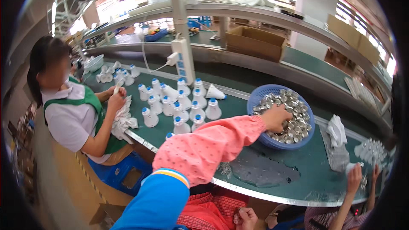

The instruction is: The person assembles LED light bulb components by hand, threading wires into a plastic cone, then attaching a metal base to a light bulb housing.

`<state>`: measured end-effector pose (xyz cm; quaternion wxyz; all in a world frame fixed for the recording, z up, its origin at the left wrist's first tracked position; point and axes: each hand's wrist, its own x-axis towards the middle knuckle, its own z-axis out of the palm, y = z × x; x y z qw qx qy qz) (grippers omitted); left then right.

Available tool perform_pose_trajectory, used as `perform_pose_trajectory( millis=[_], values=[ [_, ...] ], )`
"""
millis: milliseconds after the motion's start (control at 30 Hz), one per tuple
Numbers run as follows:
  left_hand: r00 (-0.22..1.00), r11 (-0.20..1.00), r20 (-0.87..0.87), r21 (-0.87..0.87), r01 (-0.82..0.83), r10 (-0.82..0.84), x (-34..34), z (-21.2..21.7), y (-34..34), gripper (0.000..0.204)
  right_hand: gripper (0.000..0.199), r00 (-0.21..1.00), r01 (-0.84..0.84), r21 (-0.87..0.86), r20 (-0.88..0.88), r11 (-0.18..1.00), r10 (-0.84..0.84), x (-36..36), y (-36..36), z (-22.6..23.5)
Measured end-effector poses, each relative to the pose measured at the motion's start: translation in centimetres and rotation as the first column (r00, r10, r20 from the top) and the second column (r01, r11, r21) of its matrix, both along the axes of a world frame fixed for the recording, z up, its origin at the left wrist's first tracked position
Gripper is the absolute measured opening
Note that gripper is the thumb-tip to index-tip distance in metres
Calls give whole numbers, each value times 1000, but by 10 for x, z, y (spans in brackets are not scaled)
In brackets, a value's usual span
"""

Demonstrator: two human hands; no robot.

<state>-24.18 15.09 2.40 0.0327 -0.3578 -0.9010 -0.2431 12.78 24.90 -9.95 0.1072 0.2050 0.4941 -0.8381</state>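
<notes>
- Green tabletop (315, 181), metal-edged, and it's busy.
- Pink dotted fabric sleeve (200, 145) slanting right across!
- Round blue plastic basket (298, 145), heaped; rough raking might spill it.
- White plastic cones with blue tips (213, 110), one tipped, another half-hidden by that sleeve; a careless elbow could topple more.
- Left hand (276, 117) in the basket, fingers bent, grip impossible to tell.
- Right hand (246, 218) loosely curled, cut off below, contents hidden.
- Silvery round metal caps (294, 134) under the left fingers, lower layers buried.

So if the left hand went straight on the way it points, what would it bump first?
Probably the shiny metal pieces right by the left hand, inside the blue basket; depth is unclear, so I can't tell which piece.
</notes>
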Motion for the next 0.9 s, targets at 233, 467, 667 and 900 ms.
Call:
perform_pose_trajectory(
  millis=[233,467,667,900],
  values=[
    [993,994,-61,31,-102,103,-2,-7,6,41,10,994,-109,20,-27,994,109,-20,-14,10],
    [970,921,-186,381,-77,158,-28,-18,3,21,9,992,-122,48,-27,991,123,-23,-40,16],
    [958,613,0,768,-184,287,-20,22,-17,19,8,994,-113,95,-1,989,113,-17,-48,18],
    [616,245,603,786,-568,-506,88,66,-98,22,7,984,-71,294,-139,953,116,-41,-48,68]
  ],
)
